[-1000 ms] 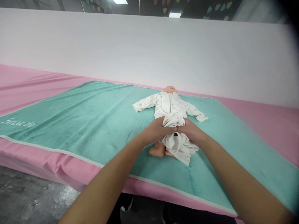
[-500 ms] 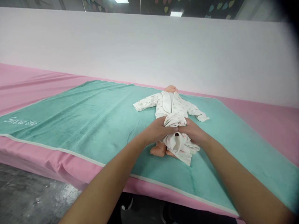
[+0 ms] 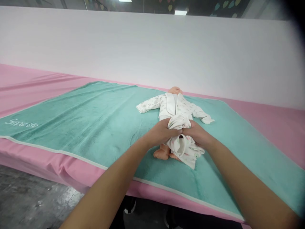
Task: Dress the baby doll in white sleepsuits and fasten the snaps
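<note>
A pale wall [image 3: 95, 44] rises behind a pink-covered surface [image 3: 26, 81] spread with a teal blanket [image 3: 95, 117]. On the blanket a doll [image 3: 175, 90] in a white patterned jacket [image 3: 182, 106] lies face up, and above its legs a white printed garment [image 3: 188, 152] is bunched, grasped by both the left hand [image 3: 160, 131] and right hand [image 3: 198, 133], thumbs nearly meeting.

I seem to be in a baby-care training room: dressed doll [image 3: 175, 90], pink-covered table [image 3: 278, 127], heart-shaped decorations [image 3: 225, 4] far off.
</note>
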`<state>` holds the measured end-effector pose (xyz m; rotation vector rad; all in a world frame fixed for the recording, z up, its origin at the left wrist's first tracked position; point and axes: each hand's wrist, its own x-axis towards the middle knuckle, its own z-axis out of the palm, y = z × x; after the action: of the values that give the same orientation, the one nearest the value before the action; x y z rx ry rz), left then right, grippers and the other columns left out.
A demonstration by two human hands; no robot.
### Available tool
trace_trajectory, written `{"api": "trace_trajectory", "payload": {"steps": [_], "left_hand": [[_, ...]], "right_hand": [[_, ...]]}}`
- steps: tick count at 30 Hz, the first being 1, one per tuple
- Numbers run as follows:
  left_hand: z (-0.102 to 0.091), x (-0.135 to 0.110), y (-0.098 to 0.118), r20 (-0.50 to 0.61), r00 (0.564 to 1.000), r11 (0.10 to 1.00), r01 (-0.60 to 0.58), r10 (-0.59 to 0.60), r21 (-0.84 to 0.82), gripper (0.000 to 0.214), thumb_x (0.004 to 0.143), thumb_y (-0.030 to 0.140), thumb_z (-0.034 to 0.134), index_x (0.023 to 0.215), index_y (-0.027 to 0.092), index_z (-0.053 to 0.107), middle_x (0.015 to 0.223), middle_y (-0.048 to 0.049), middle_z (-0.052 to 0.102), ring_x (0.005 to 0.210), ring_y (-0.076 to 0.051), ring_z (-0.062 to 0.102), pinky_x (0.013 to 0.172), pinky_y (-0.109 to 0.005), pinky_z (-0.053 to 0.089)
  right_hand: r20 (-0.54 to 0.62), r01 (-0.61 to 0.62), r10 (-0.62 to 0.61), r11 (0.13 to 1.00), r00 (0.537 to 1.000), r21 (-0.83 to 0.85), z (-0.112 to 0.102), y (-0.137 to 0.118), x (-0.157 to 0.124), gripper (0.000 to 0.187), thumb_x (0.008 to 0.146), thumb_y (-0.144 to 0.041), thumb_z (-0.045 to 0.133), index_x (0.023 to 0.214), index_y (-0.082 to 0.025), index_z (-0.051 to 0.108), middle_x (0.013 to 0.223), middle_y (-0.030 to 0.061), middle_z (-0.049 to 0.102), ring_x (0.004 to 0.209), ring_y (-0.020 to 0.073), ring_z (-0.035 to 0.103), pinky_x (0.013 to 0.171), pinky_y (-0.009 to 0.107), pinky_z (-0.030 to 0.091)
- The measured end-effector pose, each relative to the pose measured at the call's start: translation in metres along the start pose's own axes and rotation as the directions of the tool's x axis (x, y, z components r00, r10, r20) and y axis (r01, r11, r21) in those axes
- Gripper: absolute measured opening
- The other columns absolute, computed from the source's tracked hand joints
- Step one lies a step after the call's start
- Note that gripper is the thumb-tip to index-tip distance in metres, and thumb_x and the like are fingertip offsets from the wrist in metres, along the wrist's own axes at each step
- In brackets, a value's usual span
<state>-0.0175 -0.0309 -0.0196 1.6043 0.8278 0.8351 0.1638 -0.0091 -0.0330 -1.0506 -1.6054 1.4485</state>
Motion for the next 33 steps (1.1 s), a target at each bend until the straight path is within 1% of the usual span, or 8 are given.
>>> {"api": "trace_trajectory", "payload": {"steps": [8, 11, 16, 26, 33], "left_hand": [[0.0002, -0.0006, 0.0013, -0.024, 0.999, 0.999, 0.03, -0.029, 0.045, 0.029, 0.078, 0.034, 0.057, 0.103, 0.021, 0.058, 0.099, -0.0031, 0.065, 0.087, -0.018, 0.059, 0.068, -0.026, 0.046], [0.0003, -0.0008, 0.0016, -0.022, 0.999, 0.998, 0.032, -0.031, 0.05, 0.028, 0.078, 0.033, 0.057, 0.103, 0.021, 0.058, 0.099, -0.0029, 0.065, 0.088, -0.019, 0.059, 0.069, -0.026, 0.046], [0.0007, -0.0014, 0.0013, -0.024, 0.999, 0.998, 0.034, -0.033, 0.049, 0.029, 0.078, 0.035, 0.057, 0.103, 0.021, 0.058, 0.098, -0.002, 0.065, 0.087, -0.019, 0.06, 0.068, -0.026, 0.047], [0.0011, -0.0024, 0.0036, -0.024, 0.999, 0.998, 0.029, -0.028, 0.059, 0.027, 0.078, 0.034, 0.055, 0.102, 0.02, 0.058, 0.099, -0.003, 0.065, 0.086, -0.019, 0.06, 0.069, -0.027, 0.047], [0.0012, -0.0028, 0.0032, -0.023, 0.999, 0.997, 0.03, -0.028, 0.073, 0.028, 0.079, 0.036, 0.055, 0.102, 0.022, 0.058, 0.1, -0.0029, 0.064, 0.09, -0.021, 0.06, 0.07, -0.029, 0.047]], "right_hand": [[-0.017, -0.014, 0.014, 1.0, 1.0, -0.019, -0.0003, 0.0002, 0.0009, 0.043, 0.065, -0.017, 0.067, 0.107, -0.021, 0.063, 0.097, 0.0028, 0.068, 0.079, 0.0206, 0.064, 0.065, 0.029, 0.05], [-0.01, -0.013, 0.013, 1.0, 1.0, -0.007, -0.0009, 0.0011, 0.0014, 0.043, 0.064, -0.015, 0.066, 0.106, -0.021, 0.063, 0.097, 0.0029, 0.068, 0.08, 0.0208, 0.064, 0.065, 0.028, 0.05], [-0.037, -0.029, 0.029, 1.0, 0.999, 0.0, -0.0013, 0.0018, 0.0009, 0.045, 0.062, -0.014, 0.067, 0.106, -0.02, 0.063, 0.096, 0.0028, 0.069, 0.082, 0.0216, 0.064, 0.065, 0.028, 0.051], [-0.06, -0.057, 0.056, 0.998, 0.997, -0.011, 0.0008, -0.0008, 0.0001, 0.05, 0.06, -0.018, 0.069, 0.109, -0.021, 0.062, 0.096, 0.0038, 0.069, 0.085, 0.0253, 0.064, 0.071, 0.033, 0.052], [-0.051, -0.064, 0.063, 0.998, 0.997, -0.008, -0.001, 0.0023, 0.0008, 0.05, 0.061, -0.019, 0.069, 0.111, -0.021, 0.061, 0.096, 0.0044, 0.069, 0.084, 0.0248, 0.064, 0.066, 0.032, 0.052]]}}
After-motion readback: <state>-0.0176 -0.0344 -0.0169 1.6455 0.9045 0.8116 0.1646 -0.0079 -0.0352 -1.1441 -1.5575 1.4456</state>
